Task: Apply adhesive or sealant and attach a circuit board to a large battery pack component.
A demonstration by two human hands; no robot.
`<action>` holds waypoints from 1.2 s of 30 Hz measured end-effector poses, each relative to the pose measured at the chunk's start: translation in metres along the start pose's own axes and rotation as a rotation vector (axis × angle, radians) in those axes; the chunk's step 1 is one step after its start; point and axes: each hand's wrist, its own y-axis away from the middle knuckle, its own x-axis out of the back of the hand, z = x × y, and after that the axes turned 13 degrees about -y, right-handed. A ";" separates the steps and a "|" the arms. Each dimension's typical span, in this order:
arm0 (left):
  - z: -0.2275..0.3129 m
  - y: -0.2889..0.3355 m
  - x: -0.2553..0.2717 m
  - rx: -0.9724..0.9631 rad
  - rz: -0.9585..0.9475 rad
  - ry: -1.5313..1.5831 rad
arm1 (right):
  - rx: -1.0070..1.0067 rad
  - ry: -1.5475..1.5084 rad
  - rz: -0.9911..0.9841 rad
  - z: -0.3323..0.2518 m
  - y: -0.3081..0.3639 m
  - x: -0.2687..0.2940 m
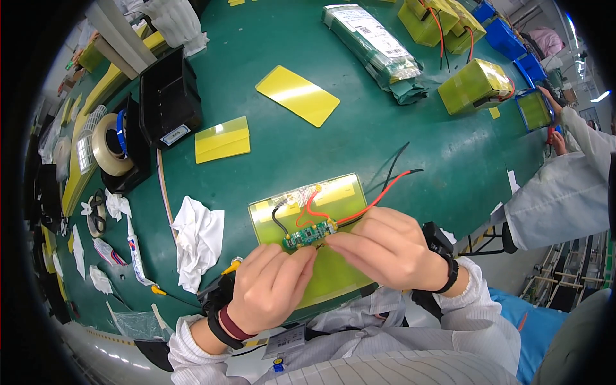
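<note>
A small green circuit board [309,235] is held tilted over a battery pack [269,218] in glossy yellow-green wrap. My left hand [271,285] is closed, its fingertips pinched at the board's lower left edge. On the other side, my right hand [391,253] pinches at the board's right end with thumb and forefinger. A small dark piece shows between the two sets of fingertips, too small to name. Black and red wires run from the pack to the board. A thicker red wire [378,197] and a black one stretch away from the board's right end, their tips free above the table.
Yellow sheets [298,96] lie beyond the pack on the green table [256,38]. Left are a black bin [168,96], a tape roll [110,144], a white cloth [200,240] and a tube [136,256]. More wrapped packs [475,88] stand far right, near a co-worker's sleeve [587,141].
</note>
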 end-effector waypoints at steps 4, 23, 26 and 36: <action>-0.001 0.000 -0.001 -0.013 0.003 0.006 | -0.064 -0.070 0.132 -0.002 0.004 0.002; -0.002 0.001 -0.003 0.011 0.019 0.031 | 0.006 0.027 -0.140 -0.004 -0.015 0.002; -0.001 0.000 0.002 0.080 0.006 0.117 | 0.006 0.036 -0.120 -0.002 -0.013 -0.001; 0.001 0.006 -0.003 0.197 0.117 0.272 | 0.025 0.073 -0.093 -0.007 -0.008 -0.006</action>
